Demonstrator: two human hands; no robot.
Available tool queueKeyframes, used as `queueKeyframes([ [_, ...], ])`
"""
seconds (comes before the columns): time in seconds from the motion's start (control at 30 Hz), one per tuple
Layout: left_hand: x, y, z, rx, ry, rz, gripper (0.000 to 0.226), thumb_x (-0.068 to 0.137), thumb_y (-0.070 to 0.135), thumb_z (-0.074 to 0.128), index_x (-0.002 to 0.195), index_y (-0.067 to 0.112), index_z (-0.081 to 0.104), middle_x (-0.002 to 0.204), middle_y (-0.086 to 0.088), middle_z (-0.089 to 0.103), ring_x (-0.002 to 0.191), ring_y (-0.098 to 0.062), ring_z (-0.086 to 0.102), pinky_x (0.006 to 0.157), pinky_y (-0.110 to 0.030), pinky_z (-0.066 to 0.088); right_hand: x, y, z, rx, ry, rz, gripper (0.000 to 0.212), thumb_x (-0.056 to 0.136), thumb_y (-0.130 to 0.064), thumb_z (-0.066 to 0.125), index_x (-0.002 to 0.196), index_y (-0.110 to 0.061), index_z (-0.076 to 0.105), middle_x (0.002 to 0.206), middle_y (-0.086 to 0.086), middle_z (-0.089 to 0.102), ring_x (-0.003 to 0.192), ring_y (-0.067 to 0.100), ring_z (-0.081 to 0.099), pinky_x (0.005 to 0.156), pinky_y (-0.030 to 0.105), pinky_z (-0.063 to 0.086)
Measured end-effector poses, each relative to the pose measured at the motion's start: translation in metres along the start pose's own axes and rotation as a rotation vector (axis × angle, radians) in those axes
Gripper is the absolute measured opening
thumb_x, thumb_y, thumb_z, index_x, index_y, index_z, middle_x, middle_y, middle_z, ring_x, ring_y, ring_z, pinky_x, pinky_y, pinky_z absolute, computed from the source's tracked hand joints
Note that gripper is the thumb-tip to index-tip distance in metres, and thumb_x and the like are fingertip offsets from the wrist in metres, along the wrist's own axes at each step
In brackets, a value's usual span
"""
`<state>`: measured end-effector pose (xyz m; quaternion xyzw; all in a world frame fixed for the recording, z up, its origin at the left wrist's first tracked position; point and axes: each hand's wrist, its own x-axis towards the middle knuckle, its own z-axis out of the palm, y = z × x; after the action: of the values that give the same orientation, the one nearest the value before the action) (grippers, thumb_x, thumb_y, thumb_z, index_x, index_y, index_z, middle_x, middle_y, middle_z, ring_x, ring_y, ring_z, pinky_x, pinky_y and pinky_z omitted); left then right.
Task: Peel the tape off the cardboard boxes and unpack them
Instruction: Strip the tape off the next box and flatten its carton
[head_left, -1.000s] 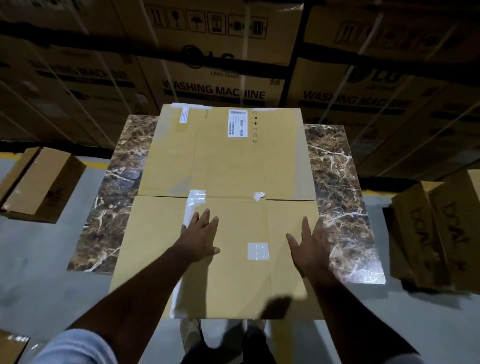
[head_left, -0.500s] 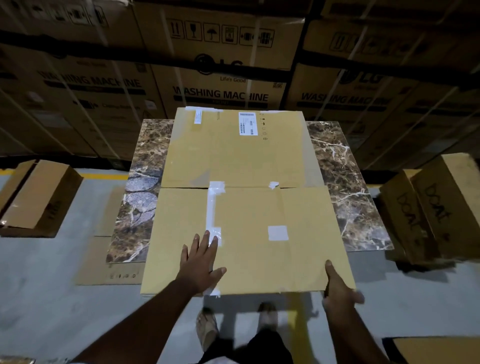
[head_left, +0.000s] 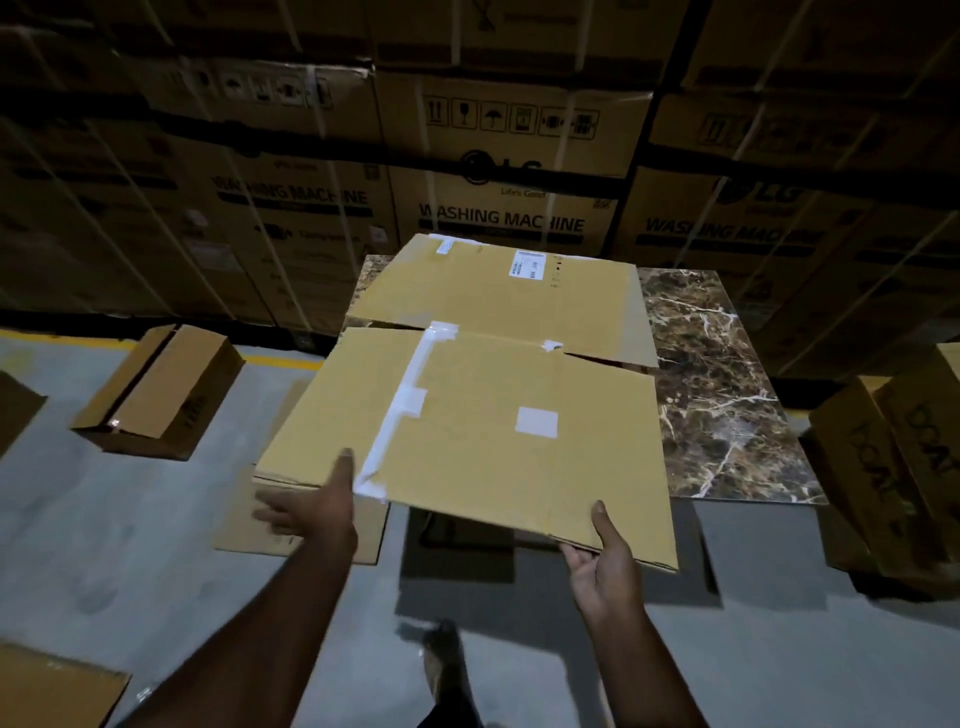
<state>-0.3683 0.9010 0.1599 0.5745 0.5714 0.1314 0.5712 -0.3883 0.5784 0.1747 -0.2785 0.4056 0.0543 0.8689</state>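
A flattened yellow cardboard box (head_left: 498, 410) lies across a marble-topped table (head_left: 717, 395), its near half lifted and slid toward me past the table's edge. A white strip of tape (head_left: 400, 410) runs down its near panel, with a white square patch (head_left: 536, 422) to the right. My left hand (head_left: 317, 506) holds the near left edge, thumb on top beside the tape's end. My right hand (head_left: 602, 561) grips the near right edge, thumb on top and fingers underneath.
A closed brown box (head_left: 156, 389) sits on the grey floor at left, and another flat cardboard sheet (head_left: 291, 525) lies under the lifted box. Marked boxes (head_left: 893, 462) stand at right. Stacked washing machine cartons (head_left: 498, 208) wall off the back.
The box has been pulled toward me and to the left, its near edge lifted. My left hand went from lying flat on top to holding the edge. I have stepped back.
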Motion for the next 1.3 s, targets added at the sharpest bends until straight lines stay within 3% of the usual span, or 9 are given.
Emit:
queueKeyframes([
  [0.1, 0.023, 0.025, -0.039, -0.56, -0.375, -0.406, 0.073, 0.095, 0.044, 0.071, 0.155, 0.017, 0.041, 0.16, -0.011, 0.037, 0.135, -0.033, 0.051, 0.081, -0.041, 0.059, -0.021, 0.019, 0.01, -0.079, -0.036, 0.018, 0.014, 0.096, -0.01, 0.069, 0.11, -0.013, 0.065, 0.129, 0.008, 0.064, 0.102, 0.021, 0.066, 0.079, 0.04, 0.056],
  [0.2, 0.026, 0.045, -0.077, -0.602, -0.475, -0.347, 0.051, 0.102, 0.024, 0.063, 0.147, 0.003, 0.049, 0.145, -0.015, 0.052, 0.097, -0.023, 0.066, 0.06, -0.034, 0.062, -0.044, 0.034, 0.025, -0.12, -0.086, 0.0, 0.013, 0.096, -0.006, 0.068, 0.101, -0.019, 0.065, 0.113, 0.001, 0.067, 0.098, 0.017, 0.065, 0.066, 0.039, 0.061],
  [0.27, 0.031, 0.056, -0.103, -0.617, -0.463, -0.254, 0.038, 0.101, 0.009, 0.062, 0.137, -0.002, 0.056, 0.149, -0.017, 0.048, 0.097, -0.027, 0.065, 0.053, -0.036, 0.061, -0.057, 0.044, 0.037, -0.156, -0.128, -0.01, 0.017, 0.095, -0.005, 0.069, 0.103, -0.019, 0.065, 0.114, 0.002, 0.068, 0.099, 0.019, 0.066, 0.067, 0.041, 0.06],
  [0.5, 0.089, 0.083, -0.174, -0.629, -0.311, -0.142, 0.036, 0.098, 0.001, 0.064, 0.134, -0.004, 0.055, 0.153, -0.02, 0.04, 0.121, -0.042, 0.06, 0.056, -0.048, 0.063, -0.079, 0.096, 0.101, -0.246, -0.258, -0.012, 0.039, 0.096, -0.003, 0.068, 0.134, -0.01, 0.062, 0.126, 0.006, 0.07, 0.1, 0.021, 0.07, 0.058, 0.034, 0.062],
  [0.67, 0.143, 0.099, -0.218, -0.617, -0.306, -0.118, 0.025, 0.1, 0.001, 0.061, 0.124, -0.002, 0.058, 0.15, -0.014, 0.045, 0.115, -0.039, 0.061, 0.054, -0.045, 0.062, -0.077, 0.167, 0.14, -0.33, -0.265, -0.018, 0.019, 0.094, -0.004, 0.072, 0.107, -0.017, 0.067, 0.124, 0.001, 0.068, 0.102, 0.016, 0.067, 0.067, 0.04, 0.059],
  [0.87, 0.261, 0.138, -0.279, -0.634, -0.309, -0.134, 0.024, 0.099, 0.001, 0.064, 0.122, -0.003, 0.06, 0.146, -0.018, 0.046, 0.1, -0.035, 0.065, 0.053, -0.044, 0.062, -0.086, 0.292, 0.224, -0.36, -0.193, -0.035, 0.041, 0.092, -0.006, 0.075, 0.13, 0.0, 0.058, 0.123, 0.001, 0.056, 0.096, 0.01, 0.06, 0.061, 0.034, 0.061],
  [1.13, 0.411, 0.166, -0.343, -0.588, -0.33, -0.253, 0.026, 0.098, 0.003, 0.066, 0.124, 0.001, 0.063, 0.147, -0.016, 0.049, 0.119, -0.034, 0.062, 0.059, -0.042, 0.063, -0.086, 0.427, 0.305, -0.396, -0.093, -0.039, 0.056, 0.092, -0.008, 0.076, 0.14, 0.006, 0.05, 0.137, 0.005, 0.045, 0.094, 0.011, 0.058, 0.072, 0.04, 0.063],
  [1.2, 0.437, 0.167, -0.347, -0.581, -0.322, -0.285, 0.028, 0.098, 0.004, 0.066, 0.126, 0.002, 0.063, 0.147, -0.017, 0.049, 0.121, -0.034, 0.062, 0.06, -0.042, 0.064, -0.077, 0.447, 0.314, -0.413, -0.072, -0.015, 0.052, 0.092, -0.008, 0.076, 0.135, 0.005, 0.05, 0.136, 0.006, 0.044, 0.09, 0.012, 0.059, 0.085, 0.047, 0.061],
  [1.3, 0.468, 0.165, -0.347, -0.535, -0.306, -0.321, 0.022, 0.098, 0.004, 0.065, 0.12, 0.0, 0.065, 0.142, -0.018, 0.051, 0.118, -0.034, 0.063, 0.061, -0.043, 0.064, -0.054, 0.475, 0.316, -0.402, -0.079, 0.018, 0.032, 0.093, -0.005, 0.074, 0.121, -0.009, 0.059, 0.142, 0.007, 0.053, 0.11, 0.029, 0.065, 0.078, 0.045, 0.062],
])
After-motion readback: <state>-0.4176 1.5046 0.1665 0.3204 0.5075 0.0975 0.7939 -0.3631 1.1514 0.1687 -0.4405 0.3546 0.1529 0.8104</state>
